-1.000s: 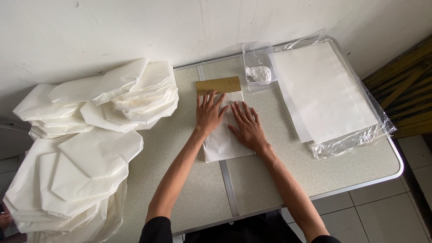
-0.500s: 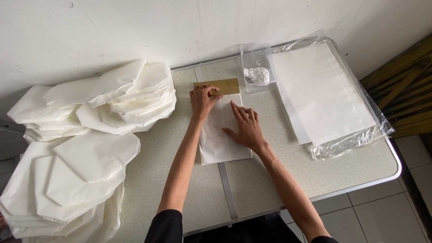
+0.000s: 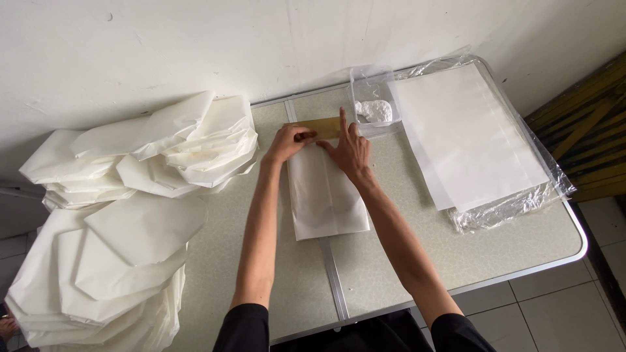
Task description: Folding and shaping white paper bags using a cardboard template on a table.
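Hands (image 3: 323, 145) now further up paper (image 3: 326, 199)

Two hands, left (image 3: 288, 142) and right (image 3: 351, 151), at twelve o'clock. One folded white sheet (image 3: 326, 199), one tan block (image 3: 324, 127). Two heaps of folded paper at nine o'clock (image 3: 124, 215)

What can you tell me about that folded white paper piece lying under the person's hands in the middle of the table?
The folded white paper piece is a long, narrow rectangle, thin and matte, with soft lengthwise creases. It lies flat on the speckled folding table, over the table's metal centre seam, its long side running away from the person. At its far end the left hand and the right hand press on it, beside a flat tan strip lying across that end. Its near end is free.
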